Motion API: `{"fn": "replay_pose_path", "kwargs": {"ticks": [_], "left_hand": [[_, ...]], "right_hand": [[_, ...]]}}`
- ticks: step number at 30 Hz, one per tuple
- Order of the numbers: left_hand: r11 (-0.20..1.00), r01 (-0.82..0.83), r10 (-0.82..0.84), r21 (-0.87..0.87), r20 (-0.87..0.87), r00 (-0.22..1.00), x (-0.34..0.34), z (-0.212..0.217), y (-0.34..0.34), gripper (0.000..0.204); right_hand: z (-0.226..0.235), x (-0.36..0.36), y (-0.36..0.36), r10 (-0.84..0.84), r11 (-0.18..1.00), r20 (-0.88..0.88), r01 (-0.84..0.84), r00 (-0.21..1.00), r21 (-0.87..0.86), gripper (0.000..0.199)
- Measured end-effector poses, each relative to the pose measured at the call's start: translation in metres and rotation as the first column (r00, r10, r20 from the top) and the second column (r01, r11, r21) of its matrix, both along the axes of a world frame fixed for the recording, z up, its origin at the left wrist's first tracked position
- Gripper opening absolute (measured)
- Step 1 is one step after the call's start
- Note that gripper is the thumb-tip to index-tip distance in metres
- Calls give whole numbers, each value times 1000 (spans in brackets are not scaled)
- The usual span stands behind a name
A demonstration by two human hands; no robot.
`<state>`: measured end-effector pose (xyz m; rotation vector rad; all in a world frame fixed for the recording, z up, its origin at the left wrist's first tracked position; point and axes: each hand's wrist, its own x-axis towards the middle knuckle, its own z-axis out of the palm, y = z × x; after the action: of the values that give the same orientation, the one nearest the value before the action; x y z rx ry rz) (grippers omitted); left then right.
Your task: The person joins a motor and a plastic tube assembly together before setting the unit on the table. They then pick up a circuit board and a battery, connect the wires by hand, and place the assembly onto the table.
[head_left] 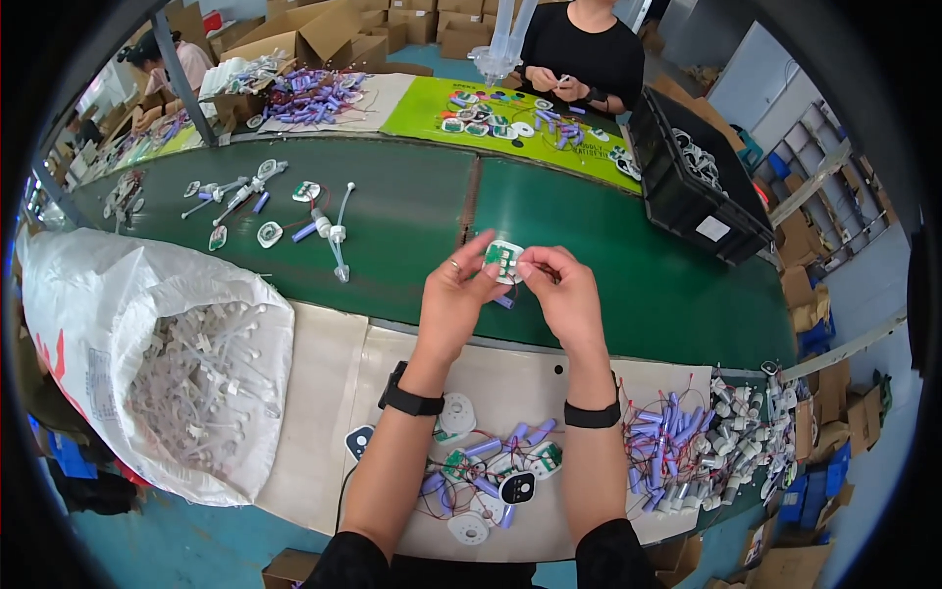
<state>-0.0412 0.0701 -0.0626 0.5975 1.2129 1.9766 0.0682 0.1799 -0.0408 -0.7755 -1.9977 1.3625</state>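
Above the green belt, my left hand (453, 299) grips a green circuit board (497, 257) seated in a white rounded cover, its thumb on the near side. My right hand (564, 294) pinches at the right edge of the same board; whether a wire or small part sits between those fingertips is too small to tell. Just below the board hangs a purple cylindrical battery (504, 301). Between my forearms, on the beige work surface, lie more batteries (484, 447), wired boards (546, 459), white round covers (457, 414) and a black-faced panel (517, 487).
A white sack (88, 294) of clear plastic tube parts stands at left. Batteries (672, 437) and small motors or pumps (731, 422) are heaped at right. Assembled pieces (334, 234) lie on the belt (392, 196). A black crate (677, 201) and another person (581, 59) are across it.
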Motion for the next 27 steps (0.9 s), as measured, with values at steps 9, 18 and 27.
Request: {"fn": "replay_pose_path", "kwargs": {"ticks": [9, 18, 27], "left_hand": [[999, -5, -3, 48, 168, 986, -5, -3, -3, 44], [997, 2, -18, 75, 214, 977, -4, -4, -2, 42], [995, -55, 40, 78, 187, 982, 1, -5, 3, 38]], "right_hand": [[0, -5, -11, -58, 977, 17, 54, 998, 209, 10], [-1, -9, -16, -56, 954, -63, 72, 996, 293, 9], [-1, -13, -22, -116, 935, -63, 131, 991, 329, 10]]}}
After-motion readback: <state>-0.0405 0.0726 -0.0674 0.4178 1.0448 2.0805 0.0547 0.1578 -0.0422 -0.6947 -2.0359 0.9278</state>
